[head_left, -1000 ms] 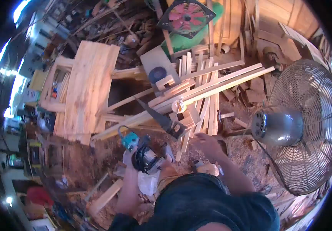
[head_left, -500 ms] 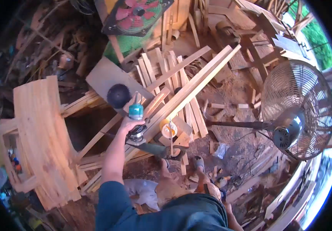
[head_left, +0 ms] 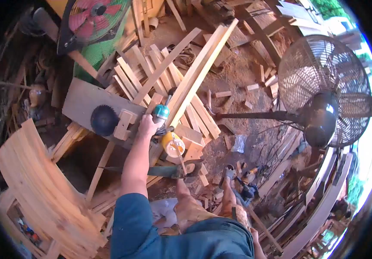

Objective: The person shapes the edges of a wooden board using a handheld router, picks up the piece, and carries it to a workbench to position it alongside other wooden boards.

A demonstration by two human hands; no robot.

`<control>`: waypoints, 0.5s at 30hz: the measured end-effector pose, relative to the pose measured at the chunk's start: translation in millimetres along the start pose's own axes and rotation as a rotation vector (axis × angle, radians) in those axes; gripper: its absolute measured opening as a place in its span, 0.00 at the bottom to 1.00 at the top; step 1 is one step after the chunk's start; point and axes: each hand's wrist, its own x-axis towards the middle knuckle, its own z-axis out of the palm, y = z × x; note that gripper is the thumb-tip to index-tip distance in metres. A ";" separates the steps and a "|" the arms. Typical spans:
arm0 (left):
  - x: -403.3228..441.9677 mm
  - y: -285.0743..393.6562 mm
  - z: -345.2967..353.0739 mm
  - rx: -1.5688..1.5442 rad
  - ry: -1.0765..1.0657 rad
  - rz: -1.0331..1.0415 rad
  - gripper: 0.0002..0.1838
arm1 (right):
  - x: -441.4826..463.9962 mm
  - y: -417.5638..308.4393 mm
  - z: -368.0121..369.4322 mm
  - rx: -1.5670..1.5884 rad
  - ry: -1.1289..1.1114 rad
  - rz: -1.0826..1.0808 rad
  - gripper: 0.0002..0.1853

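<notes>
My left hand (head_left: 148, 126) is closed around a teal-and-grey trim router (head_left: 161, 113), held over the wooden pieces beside the saw table. A notched wooden block (head_left: 125, 124) sits left of that hand, close to a dark circular saw blade (head_left: 104, 120) standing in the grey saw table (head_left: 77, 100). Just right of the router is a yellow pot (head_left: 171, 144) with a stick in it and whitish contents. Nearer my legs lies a handsaw (head_left: 164, 172). Only part of my right forearm (head_left: 258, 245) shows beside my shirt; my right fingers cannot be made out.
Long timber strips (head_left: 203, 71) lie stacked ahead. A large standing fan (head_left: 324, 93) takes up the right, its pole reaching inward. Wide boards (head_left: 43, 177) lean at left. A red-bladed fan (head_left: 94, 17) stands at the back. Offcuts and sawdust cover the floor.
The view has shifted, so most things appear farther left and higher. My left hand still holds the router, which now tilts to the right. The notched block beside the blade shows more clearly.
</notes>
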 end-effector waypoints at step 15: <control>-270.9 208.4 -11.9 -0.492 0.021 0.309 0.13 | 210.3 -40.5 -25.1 -0.030 -0.060 -0.119 0.21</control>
